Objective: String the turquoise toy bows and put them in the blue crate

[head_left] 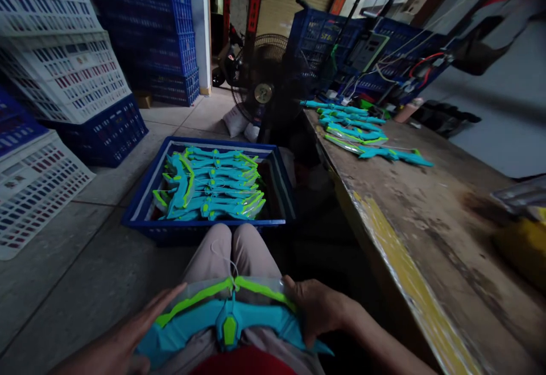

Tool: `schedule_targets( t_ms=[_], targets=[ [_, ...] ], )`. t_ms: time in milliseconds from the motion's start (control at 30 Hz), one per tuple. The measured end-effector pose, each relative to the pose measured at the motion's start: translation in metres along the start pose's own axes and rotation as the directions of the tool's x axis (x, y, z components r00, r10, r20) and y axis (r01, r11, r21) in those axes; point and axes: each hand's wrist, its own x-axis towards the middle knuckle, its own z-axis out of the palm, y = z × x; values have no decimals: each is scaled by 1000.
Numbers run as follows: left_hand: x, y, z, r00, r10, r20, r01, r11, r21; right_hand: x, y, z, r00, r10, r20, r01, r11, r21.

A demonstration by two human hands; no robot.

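Observation:
A teal and lime-green toy bow [230, 318] in a clear wrapper lies across my lap. My left hand [128, 335] rests flat against its left limb, fingers stretched out. My right hand [311, 306] grips its right limb. Ahead of my knees, on the floor, stands a blue crate [140, 193] holding several more of the same toy bows [209, 184]. Another pile of toy bows [354, 130] lies on the worn wooden table [426, 215] to my right.
White crates [55, 62] and blue crates [153, 28] are stacked at the left and back. A floor fan [264, 85] stands beyond the crate. More blue crates with cables [384, 56] sit at the table's far end. A yellow object [520, 238] is at the right edge.

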Motion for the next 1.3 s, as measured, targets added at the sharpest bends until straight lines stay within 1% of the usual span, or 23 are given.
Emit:
schedule_targets(
  t_ms=[67, 100, 167, 233, 300, 400, 467, 567, 667, 767, 867, 900, 933, 967, 1000, 1033, 1067, 1100, 1133, 1167, 1233, 1300],
  targets=[
    [-2, 10, -7, 995, -51, 86, 51, 999, -3, 4, -8, -9, 1000, -3, 27, 5, 998, -69],
    [-2, 14, -10, 992, -63, 110, 63, 998, 5, 4, -9, -11, 999, -14, 31, 17, 997, -73],
    [-3, 20, -12, 991, -63, 121, 58, 997, 48, 3, -8, -13, 998, -23, 56, 25, 999, -35],
    [-1, 24, -8, 993, -61, 100, 51, 993, 104, 0, -3, -12, 994, -38, 98, 35, 999, 33],
    [2, 28, 0, 997, -57, 45, 49, 985, 163, -3, 3, -10, 990, -58, 130, 44, 993, 106],
    [10, 39, 10, 996, -85, -26, 89, 965, 246, -6, 9, -4, 988, -75, 131, 50, 981, 189],
    [16, 49, 13, 994, -106, -27, 109, 952, 285, -7, 13, -2, 988, -71, 140, 38, 974, 225],
    [20, 63, 10, 991, -133, -14, 131, 942, 308, -8, 19, 1, 984, -83, 158, 36, 960, 278],
    [21, 73, 8, 990, -141, -14, 138, 939, 315, -8, 28, 3, 977, -142, 158, 78, 931, 357],
    [23, 75, 10, 994, -109, -29, 112, 943, 314, -8, 35, 5, 969, -207, 134, 124, 877, 464],
    [29, 65, 14, 996, -45, -78, 65, 960, 273, -7, 38, 6, 960, -255, 112, 142, 793, 592],
    [31, 59, 15, 995, -19, -97, 42, 968, 246, -7, 38, 5, 953, -282, 114, 142, 742, 655],
    [34, 53, 14, 993, 3, -117, 21, 977, 210, -7, 38, 2, 944, -313, 105, 140, 669, 730],
    [36, 48, 12, 991, 17, -131, 4, 988, 156, -8, 39, -1, 942, -329, 64, 143, 567, 811],
    [39, 43, 8, 991, 20, -131, -9, 997, 80, -9, 41, -7, 948, -318, -5, 155, 449, 880],
    [41, 40, 3, 993, 15, -113, -17, 1000, -17, -10, 43, -14, 958, -271, -95, 184, 328, 927],
    [43, 39, -4, 997, 6, -81, -17, 992, -127, -11, 46, -22, 963, -185, -196, 235, 216, 948],
    [45, 40, -13, 999, 1, -42, -11, 972, -237, -12, 50, -31, 954, -78, -289, 297, 128, 946],
    [48, 45, -22, 1000, 7, 2, -5, 940, -340, -13, 55, -39, 935, 31, -353, 350, 72, 934],
    [53, 52, -31, 999, 18, 45, 3, 898, -439, -13, 60, -47, 914, 126, -386, 383, 45, 922],
    [68, 70, -46, 988, 80, 131, 19, 782, -622, -9, 71, -55, 881, 265, -393, 397, 40, 917],
    [97, 90, -58, 971, 173, 163, 17, 632, -775, -2, 79, -54, 867, 339, -366, 371, 51, 927]
  ],
)
